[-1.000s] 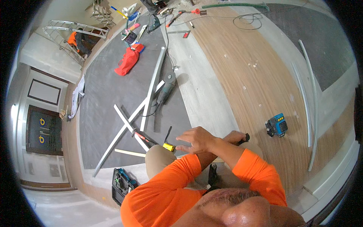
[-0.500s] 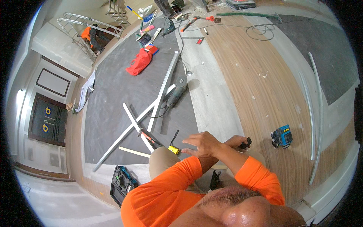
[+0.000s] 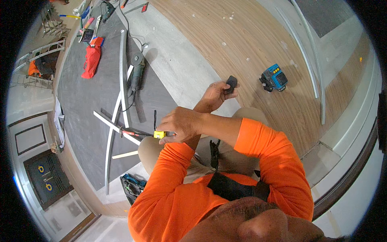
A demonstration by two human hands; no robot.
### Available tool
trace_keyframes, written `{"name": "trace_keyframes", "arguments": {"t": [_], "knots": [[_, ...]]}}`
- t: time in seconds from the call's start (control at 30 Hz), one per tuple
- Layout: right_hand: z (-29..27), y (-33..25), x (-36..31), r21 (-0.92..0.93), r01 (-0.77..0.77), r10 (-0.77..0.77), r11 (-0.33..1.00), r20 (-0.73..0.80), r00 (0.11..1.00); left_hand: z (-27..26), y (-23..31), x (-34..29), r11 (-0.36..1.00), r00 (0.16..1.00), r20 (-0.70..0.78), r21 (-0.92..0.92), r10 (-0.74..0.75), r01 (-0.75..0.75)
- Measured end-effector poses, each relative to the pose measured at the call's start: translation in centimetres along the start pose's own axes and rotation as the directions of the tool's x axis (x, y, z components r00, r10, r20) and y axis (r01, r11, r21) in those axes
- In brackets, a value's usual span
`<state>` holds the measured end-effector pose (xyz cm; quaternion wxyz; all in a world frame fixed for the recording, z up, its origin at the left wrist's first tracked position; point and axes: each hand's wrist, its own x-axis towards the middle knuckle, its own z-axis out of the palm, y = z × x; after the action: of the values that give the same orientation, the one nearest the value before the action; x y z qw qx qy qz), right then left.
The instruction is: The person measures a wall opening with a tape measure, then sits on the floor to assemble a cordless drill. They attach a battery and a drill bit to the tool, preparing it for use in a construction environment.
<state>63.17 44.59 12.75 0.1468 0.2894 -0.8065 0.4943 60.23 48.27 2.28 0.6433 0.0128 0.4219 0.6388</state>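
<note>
My forearms cross over my lap, the right one above the left. My left hand reaches out past the right wrist and grips a small black block-like object, whose exact kind I cannot make out. My right hand is over on the left side, by my left knee. Its fingers and thumb close around a yellow tape measure with a black strap. Just beyond the knee lies a hammer with a red and black handle, across a white metal profile.
Further out, an angle grinder with its cable rests by crossed metal profiles. A blue laser level stands on the wood-look floor to the right. An open tool case sits at my left. A red bag lies beyond; another person is near a ladder.
My right hand has closed on the tape measure it was beside. My left hand has stretched farther out with the black object. The view has turned to the right.
</note>
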Motion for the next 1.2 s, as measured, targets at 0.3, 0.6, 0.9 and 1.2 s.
{"name": "trace_keyframes", "arguments": {"t": [0.3,0.6,0.9,1.2], "knots": [[-0.2,-0.4,0.8,-0.001,0.030,-0.030,1.000,-0.048,0.998,-0.3,4.1,-0.3,0.982,0.989,-0.002,0.114,0.151,-0.150],[-0.9,-0.7,0.7,-0.050,0.063,-0.072,0.997,-0.228,0.971,-0.4,6.7,0.4,0.955,0.970,0.017,0.172,0.241,-0.240],[-1.7,-1.4,0.7,-0.105,0.158,-0.186,0.982,-0.374,0.908,0.4,11.3,0.8,0.899,0.982,-0.066,0.417,0.179,-0.136],[-3.1,-2.6,0.6,-0.216,0.187,-0.266,0.958,-0.436,0.860,1.8,13.3,0.4,0.827,0.991,-0.068,0.559,0.112,-0.055]]}}
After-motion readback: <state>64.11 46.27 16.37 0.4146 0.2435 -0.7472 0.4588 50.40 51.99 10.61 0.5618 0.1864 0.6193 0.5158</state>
